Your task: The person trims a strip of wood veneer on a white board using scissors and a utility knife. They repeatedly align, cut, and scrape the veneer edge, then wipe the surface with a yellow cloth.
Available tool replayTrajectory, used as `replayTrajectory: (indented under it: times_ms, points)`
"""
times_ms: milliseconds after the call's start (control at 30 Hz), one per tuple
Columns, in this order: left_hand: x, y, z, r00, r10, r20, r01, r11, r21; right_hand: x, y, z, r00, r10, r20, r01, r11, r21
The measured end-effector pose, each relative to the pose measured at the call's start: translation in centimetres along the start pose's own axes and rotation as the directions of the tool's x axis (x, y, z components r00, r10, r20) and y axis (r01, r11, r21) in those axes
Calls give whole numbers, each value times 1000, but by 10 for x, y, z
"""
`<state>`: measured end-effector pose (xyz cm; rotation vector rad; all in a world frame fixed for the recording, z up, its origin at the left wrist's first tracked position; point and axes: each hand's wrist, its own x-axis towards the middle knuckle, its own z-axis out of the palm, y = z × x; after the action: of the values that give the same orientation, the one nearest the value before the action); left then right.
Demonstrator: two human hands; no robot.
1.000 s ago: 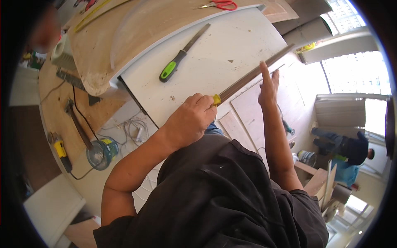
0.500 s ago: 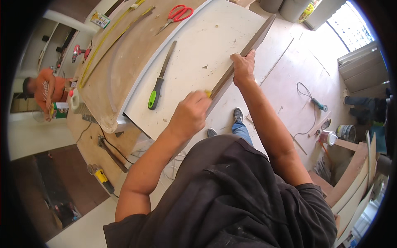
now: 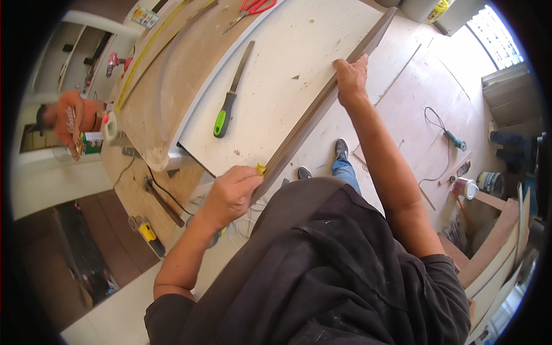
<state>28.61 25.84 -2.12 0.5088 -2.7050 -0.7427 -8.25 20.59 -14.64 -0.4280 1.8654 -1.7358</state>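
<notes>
A white panel (image 3: 276, 103) with a dark brown edge strip (image 3: 305, 125) lies slantwise before me. My left hand (image 3: 233, 195) is closed on a small folded yellow piece of sandpaper (image 3: 260, 169), which touches the strip near its close end. Farther along, my right hand (image 3: 351, 77) grips the same edge, thumb and fingers around it. On the panel rests a file (image 3: 236, 86) with a green and black handle, among crumbs and a small dark chip.
Red-handled scissors (image 3: 253, 8) and a yellow tape measure (image 3: 146, 57) lie on the brown curved piece beyond. A yellow power tool (image 3: 148, 233) is at left, a green one (image 3: 454, 140) on the right floor. A co-worker in orange (image 3: 75, 118) stands far left.
My left hand has slid the sandpaper along the brown strip toward its near end. The right hand keeps its grip on the edge. The whole view has shifted slightly.
</notes>
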Motion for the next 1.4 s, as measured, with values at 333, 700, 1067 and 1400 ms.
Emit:
replayTrajectory:
  times_ms: [333,700,1067,1400]
  points:
    - [-37,-20,-5,759,-464,-456,323,877,-355,-87,-4,-11,908,-322,267,381,899,-214]
    - [-80,-20,8,950,-307,-61,228,810,-540,-158,-67,-57,216,-238,947,974,118,-193]
    - [-2,-22,35,989,-16,-149,-36,940,-338,50,-79,-122,623,-452,638,693,-59,-718]
    - [123,-24,77,973,-8,-230,-80,925,-370,160,-55,-167,944,-110,311,162,976,-146]
